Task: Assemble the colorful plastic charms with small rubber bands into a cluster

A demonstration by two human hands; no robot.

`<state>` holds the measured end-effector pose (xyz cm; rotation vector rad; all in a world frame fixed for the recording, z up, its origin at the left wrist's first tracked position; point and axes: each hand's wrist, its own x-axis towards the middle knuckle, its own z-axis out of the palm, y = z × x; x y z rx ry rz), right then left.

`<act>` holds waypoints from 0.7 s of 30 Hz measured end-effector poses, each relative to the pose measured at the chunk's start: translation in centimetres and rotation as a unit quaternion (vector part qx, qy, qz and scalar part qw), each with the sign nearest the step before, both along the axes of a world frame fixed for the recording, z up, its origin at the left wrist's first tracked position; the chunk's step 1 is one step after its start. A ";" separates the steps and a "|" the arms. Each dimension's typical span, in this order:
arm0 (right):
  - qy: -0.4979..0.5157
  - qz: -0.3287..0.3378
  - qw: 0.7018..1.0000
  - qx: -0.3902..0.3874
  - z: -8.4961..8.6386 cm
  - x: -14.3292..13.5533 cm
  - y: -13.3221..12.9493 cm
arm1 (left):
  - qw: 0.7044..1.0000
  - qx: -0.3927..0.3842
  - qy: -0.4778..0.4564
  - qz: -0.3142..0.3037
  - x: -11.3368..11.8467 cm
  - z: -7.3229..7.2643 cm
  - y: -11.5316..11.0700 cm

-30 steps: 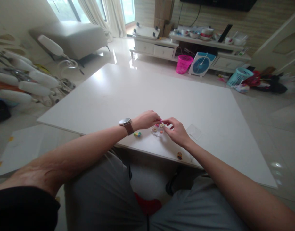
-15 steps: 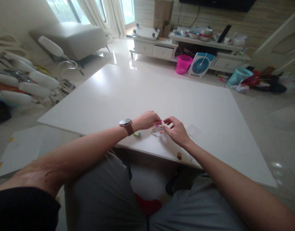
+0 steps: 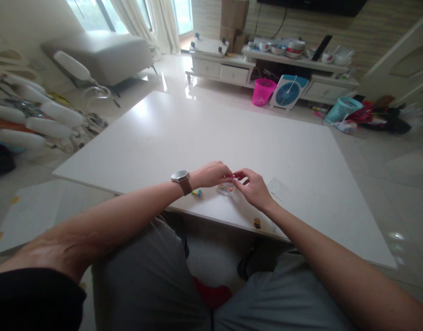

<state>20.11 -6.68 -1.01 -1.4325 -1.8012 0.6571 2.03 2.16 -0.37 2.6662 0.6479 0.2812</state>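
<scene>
A home living room, with curtains [image 3: 166, 27], television [image 3: 311, 5], bowls [image 3: 296, 48] and ottoman [image 3: 101, 55].

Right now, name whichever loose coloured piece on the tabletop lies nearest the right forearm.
The yellow-and-dark figure, beside that forearm; the green, yellow and blue piece lies over by the watch.

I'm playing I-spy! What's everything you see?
Table: 1, white, centre
Small piece: 1, pink, centre
Box: 1, clear, centre, pieces inside
Trinket: 1, multicoloured, left of box
Minion figure: 1, yellow, table edge
Sheet: 1, clear, right of box
Baskets: 2, pink, turquoise, far side
Fan: 1, blue-white, between baskets
TV cabinet: 1, white, far side
Dishes: several, whitish, cabinet top
Curtains: some, cream, top left
Bench: 1, grey, upper left
Chandelier-like fitting: 1, white, left
Wristwatch: 1, silver, left wrist
Trousers: 1, grey, below
Left hand: 1, centre
Right hand: 1, centre
</scene>
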 end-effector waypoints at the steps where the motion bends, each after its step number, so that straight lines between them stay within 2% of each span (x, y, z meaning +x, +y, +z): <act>1: 0.003 0.001 1.000 -0.002 0.0 0.0 0.0 | 1.000 0.002 -0.003 0.001 0.0 0.0 0.0; 9: 0.046 0.004 0.998 -0.042 0.1 -0.2 -0.1 | 1.000 0.013 0.008 0.010 0.1 0.3 -0.3; 14: 0.043 -0.003 0.998 -0.039 -0.1 -0.1 0.0 | 1.000 -0.018 0.006 -0.008 0.0 0.8 -0.4; 18: -0.012 0.011 1.000 -0.014 -0.5 0.2 0.1 | 0.998 -0.026 -0.017 -0.049 -0.7 0.8 0.2; 21: -0.103 0.046 0.993 0.019 -0.9 0.3 0.0 | 0.996 -0.035 0.001 -0.085 -1.2 0.3 0.7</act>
